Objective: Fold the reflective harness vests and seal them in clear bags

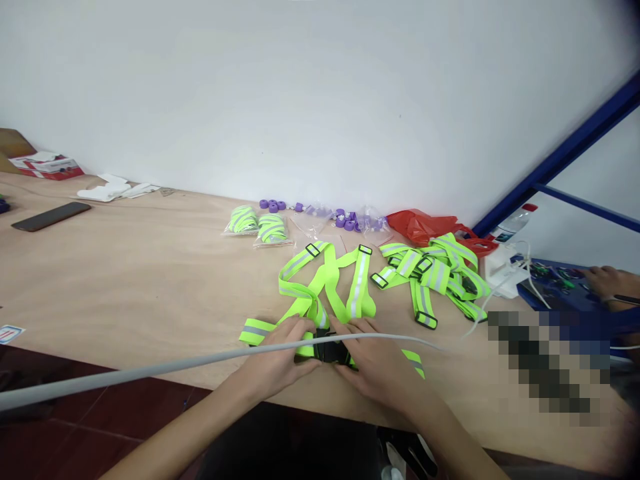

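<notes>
A fluorescent yellow-green reflective harness [357, 287] with grey stripes and black sliders lies spread on the table before me. At the near side of it, my left hand [283, 353] grips the harness's belt, fingers closed beside a black buckle [329, 352]. My right hand [373, 360] is closed on the buckle's other side, with its fingertips on the strap and buckle edge. A thin pale cable crosses in front of both hands and partly hides the buckle. Whether the buckle halves are fully joined I cannot tell.
More reflective harnesses [437, 273] lie heaped at right, by a red plastic bag [420, 227]. Two bagged harnesses [273, 229], purple rolls [273, 205] and clear bags [313, 223] sit behind. A pale cable [200, 363] crosses the foreground. Another person's hand [613, 283] is far right.
</notes>
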A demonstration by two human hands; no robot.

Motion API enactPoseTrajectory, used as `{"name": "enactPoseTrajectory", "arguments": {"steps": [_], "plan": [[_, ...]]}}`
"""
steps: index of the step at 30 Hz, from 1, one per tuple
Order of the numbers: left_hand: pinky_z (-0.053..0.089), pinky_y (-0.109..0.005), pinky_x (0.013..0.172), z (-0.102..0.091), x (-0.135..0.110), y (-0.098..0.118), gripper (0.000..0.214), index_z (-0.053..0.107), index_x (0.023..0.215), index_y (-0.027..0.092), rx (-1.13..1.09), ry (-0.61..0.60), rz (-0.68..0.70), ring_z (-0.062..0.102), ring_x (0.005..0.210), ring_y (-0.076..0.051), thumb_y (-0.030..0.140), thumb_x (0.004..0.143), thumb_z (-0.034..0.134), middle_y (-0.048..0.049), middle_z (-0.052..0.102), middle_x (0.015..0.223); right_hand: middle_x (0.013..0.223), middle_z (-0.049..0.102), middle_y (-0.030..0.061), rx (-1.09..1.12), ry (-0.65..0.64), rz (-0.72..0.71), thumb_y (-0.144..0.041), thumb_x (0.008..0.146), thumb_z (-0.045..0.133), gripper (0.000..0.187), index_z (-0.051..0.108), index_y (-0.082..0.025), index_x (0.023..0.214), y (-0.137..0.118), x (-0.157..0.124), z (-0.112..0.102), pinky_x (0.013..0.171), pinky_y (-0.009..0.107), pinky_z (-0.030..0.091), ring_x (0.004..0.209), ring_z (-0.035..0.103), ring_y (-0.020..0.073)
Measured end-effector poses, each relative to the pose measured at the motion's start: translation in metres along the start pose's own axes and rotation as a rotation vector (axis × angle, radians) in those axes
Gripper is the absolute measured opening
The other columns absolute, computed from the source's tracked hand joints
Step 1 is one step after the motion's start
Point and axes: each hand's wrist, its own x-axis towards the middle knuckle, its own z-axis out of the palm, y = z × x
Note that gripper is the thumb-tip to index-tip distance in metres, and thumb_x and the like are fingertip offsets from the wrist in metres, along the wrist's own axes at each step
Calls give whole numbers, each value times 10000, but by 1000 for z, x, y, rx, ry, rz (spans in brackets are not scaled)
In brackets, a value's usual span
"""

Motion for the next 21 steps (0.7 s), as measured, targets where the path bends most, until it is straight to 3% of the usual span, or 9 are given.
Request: {"name": "enactPoseTrajectory", "arguments": {"steps": [9, 12, 17, 21], "plan": [[568, -386, 854, 2, 3, -2, 377, 564, 1179, 250, 54, -11, -5, 671, 1060, -289, 230, 853, 751, -71, 673, 1158, 1211, 677, 159, 2, 0, 11, -274, 891, 661, 675, 437, -176, 1520, 1, 3, 5, 965, 490, 496, 1100, 605, 332], [541, -466, 969, -2, 4, -1, 462, 543, 1245, 261, 148, 16, 61, 656, 1133, -321, 272, 847, 778, -79, 686, 1183, 1281, 669, 154, 19, 29, 9, -269, 868, 710, 643, 496, -184, 1468, 4, 3, 5, 1022, 508, 477, 1176, 597, 333], [326, -590, 1194, -36, -7, -6, 612, 478, 1369, 271, 264, 91, 160, 626, 1240, -316, 422, 859, 782, -89, 675, 1306, 1448, 591, 162, 20, 149, 38, -372, 827, 778, 688, 527, -196, 1443, 31, -24, 9, 1088, 532, 461, 1349, 524, 360], [284, -596, 1213, -72, -30, -25, 652, 437, 1440, 304, 271, 133, 86, 611, 1272, -307, 464, 887, 741, -79, 640, 1382, 1447, 605, 121, 26, 209, 180, -383, 837, 742, 611, 563, -268, 1410, 59, -67, 24, 1079, 548, 478, 1325, 566, 365]]}}
